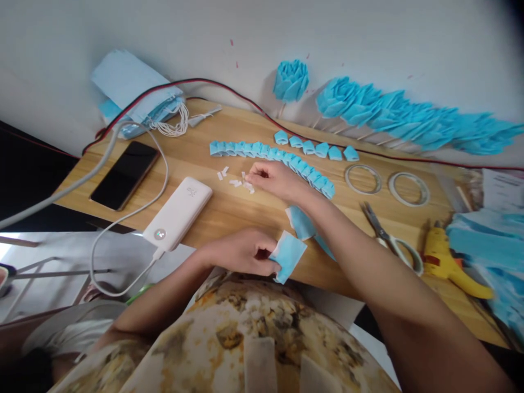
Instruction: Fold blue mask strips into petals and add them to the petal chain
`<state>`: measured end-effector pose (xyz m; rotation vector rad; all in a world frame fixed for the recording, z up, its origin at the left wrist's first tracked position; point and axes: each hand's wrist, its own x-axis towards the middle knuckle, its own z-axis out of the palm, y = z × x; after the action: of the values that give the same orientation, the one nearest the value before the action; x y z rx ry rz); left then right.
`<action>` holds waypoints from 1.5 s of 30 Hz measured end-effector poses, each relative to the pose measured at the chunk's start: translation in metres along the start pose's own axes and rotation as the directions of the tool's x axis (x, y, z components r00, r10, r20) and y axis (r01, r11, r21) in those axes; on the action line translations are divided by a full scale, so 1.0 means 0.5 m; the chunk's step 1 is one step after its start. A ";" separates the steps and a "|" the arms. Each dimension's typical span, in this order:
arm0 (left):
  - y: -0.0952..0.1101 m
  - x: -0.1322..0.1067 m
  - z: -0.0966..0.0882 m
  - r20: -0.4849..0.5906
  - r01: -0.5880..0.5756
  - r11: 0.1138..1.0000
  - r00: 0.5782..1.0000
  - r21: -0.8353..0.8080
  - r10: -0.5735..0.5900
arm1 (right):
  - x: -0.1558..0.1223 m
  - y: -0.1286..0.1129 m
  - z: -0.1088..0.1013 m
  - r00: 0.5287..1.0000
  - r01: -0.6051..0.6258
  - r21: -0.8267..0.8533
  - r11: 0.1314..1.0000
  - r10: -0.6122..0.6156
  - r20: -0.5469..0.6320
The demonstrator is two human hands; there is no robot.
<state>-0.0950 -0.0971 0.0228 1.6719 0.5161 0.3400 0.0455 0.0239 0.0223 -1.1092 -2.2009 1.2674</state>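
Observation:
My left hand [245,252] is closed on a light blue fabric piece [290,254] with a white edge, held low over the table's front edge. Farther back, my right hand [273,178] pinches at a small white strip [243,175]; its fingertips are down at a scatter of similar short strips [236,183] on the wood. Behind that hand runs a curved row of folded blue fabric pieces [256,149]. Under my right forearm lie more flat blue pieces [302,222], partly covered by it.
Folded petals [308,147], blue fabric flowers [347,101] and a cable [196,80] line the wall. Rolls of tape [363,179], scissors [387,234] and a yellow glue gun [444,256] lie right. A phone [125,174], white power bank [180,210] and stacked masks [135,87] are left.

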 end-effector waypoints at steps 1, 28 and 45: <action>0.000 0.000 0.002 0.001 0.004 1.000 1.000 0.000 -0.004 | 0.004 -0.001 0.004 1.000 0.007 0.008 1.000 -0.007 0.007; -0.016 -0.004 0.006 -0.025 -0.035 0.996 0.999 -0.083 0.033 | 0.043 -0.021 0.026 0.995 0.052 -0.089 0.995 -0.059 -0.081; -0.025 0.002 0.005 0.004 0.008 0.996 1.000 -0.089 -0.008 | 0.057 -0.026 0.036 0.991 0.130 -0.053 0.990 -0.131 -0.025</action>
<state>-0.0945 -0.0973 0.0098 1.5837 0.4977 0.3495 0.0105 0.0324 0.0219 -0.9782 -2.2563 1.1389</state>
